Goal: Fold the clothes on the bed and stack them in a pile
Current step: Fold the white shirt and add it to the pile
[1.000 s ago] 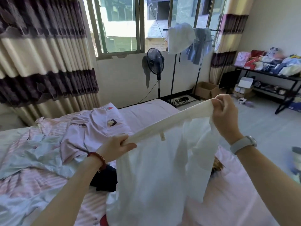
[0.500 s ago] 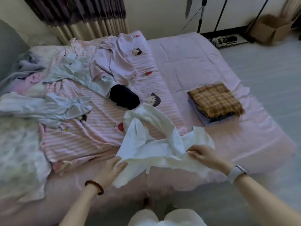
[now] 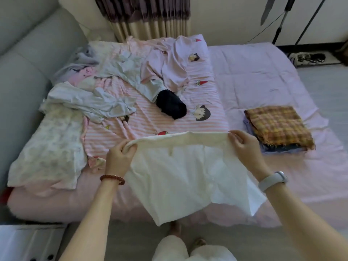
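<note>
Head view: left hand, right hand grip white garment (stretched taut).

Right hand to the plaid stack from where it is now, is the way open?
Probably yes. The folded stack lies just right of the right hand with only bare sheet between. But that hand and the left hand both grip the white garment.

A white garment hangs stretched by its waistband near a plaid-topped folded pile.

White garment, plaid stack, pink-striped sheet.
</note>
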